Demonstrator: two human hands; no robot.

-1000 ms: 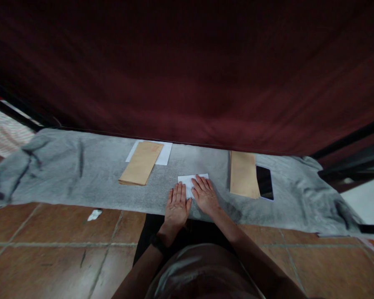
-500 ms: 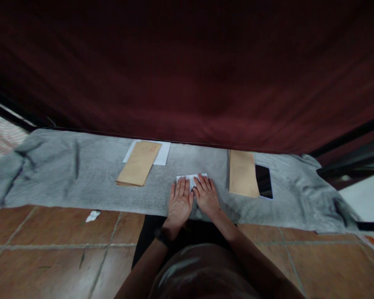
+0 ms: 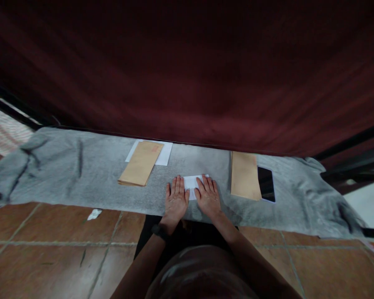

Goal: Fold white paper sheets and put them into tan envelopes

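Note:
A folded sheet of white paper (image 3: 190, 183) lies flat on the grey cloth, close to the front edge. My left hand (image 3: 176, 201) rests palm down over its left side, fingers stretched out. On the right side of the paper, my right hand (image 3: 208, 197) also lies flat with its fingers extended. A strip of the paper shows between the two hands; the rest is covered by them. Neither hand grips anything. A dark band (image 3: 160, 231) is on the left wrist.
Brown envelopes (image 3: 140, 164) lie on white paper (image 3: 166, 153) at the left. More brown envelopes (image 3: 244, 176) sit at the right, beside a phone (image 3: 266, 185). Grey cloth (image 3: 62, 170) covers the bench; a dark red curtain (image 3: 187, 91) hangs behind. Crumpled white paper (image 3: 94, 214) lies on the tiled floor.
My left hand has slid a little to the left, so the gap between my hands is wider and more of the white paper shows. My right hand has barely moved.

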